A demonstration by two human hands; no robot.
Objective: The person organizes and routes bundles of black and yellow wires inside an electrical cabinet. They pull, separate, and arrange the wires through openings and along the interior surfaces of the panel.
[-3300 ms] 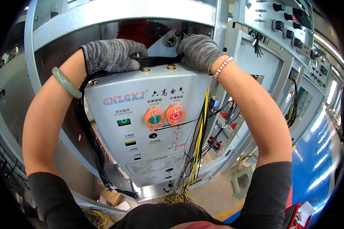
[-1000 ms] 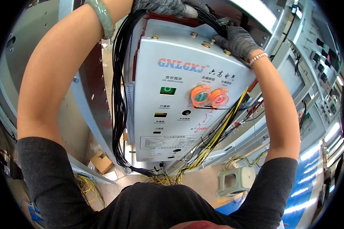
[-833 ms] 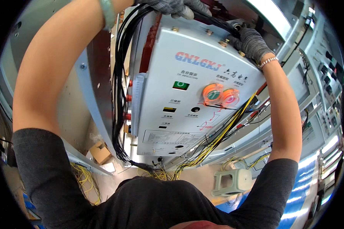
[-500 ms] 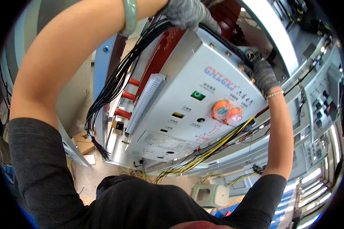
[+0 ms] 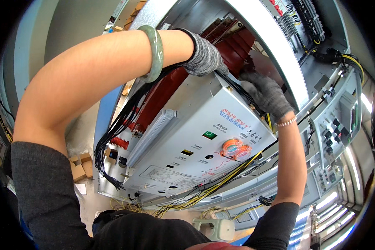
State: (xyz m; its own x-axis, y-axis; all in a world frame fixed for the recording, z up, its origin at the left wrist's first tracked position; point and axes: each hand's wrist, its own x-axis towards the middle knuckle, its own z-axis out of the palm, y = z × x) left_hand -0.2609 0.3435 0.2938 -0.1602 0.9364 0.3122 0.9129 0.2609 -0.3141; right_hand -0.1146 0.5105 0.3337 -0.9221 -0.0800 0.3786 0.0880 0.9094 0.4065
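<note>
A light grey switchgear panel [image 5: 187, 139] with printed labels, small windows and orange-ringed round parts stands tilted before me. My left hand [image 5: 206, 56], in a grey knit glove, bends over its far upper edge, fingers closed on a bundle of black wires [image 5: 123, 114]. That bundle runs along the edge, then droops down at the left, its loose ends hanging low. My right hand [image 5: 268, 96], gloved too, is at the same edge farther right, close over the wires. Motion smears its fingers, so their grip is unclear.
Dark red insulating parts [image 5: 233, 46] fill the cabinet behind the panel, framed by a white metal edge [image 5: 271, 43]. Yellow and black wires [image 5: 212, 183] run along the panel's near right side. A pale stool [image 5: 216, 229] and cardboard boxes [image 5: 82, 166] are on the floor.
The view has shifted, showing more of the cabinet's inside. My right hand has moved leftward along the panel's upper edge, nearer my left hand, which stays on the black wires.
</note>
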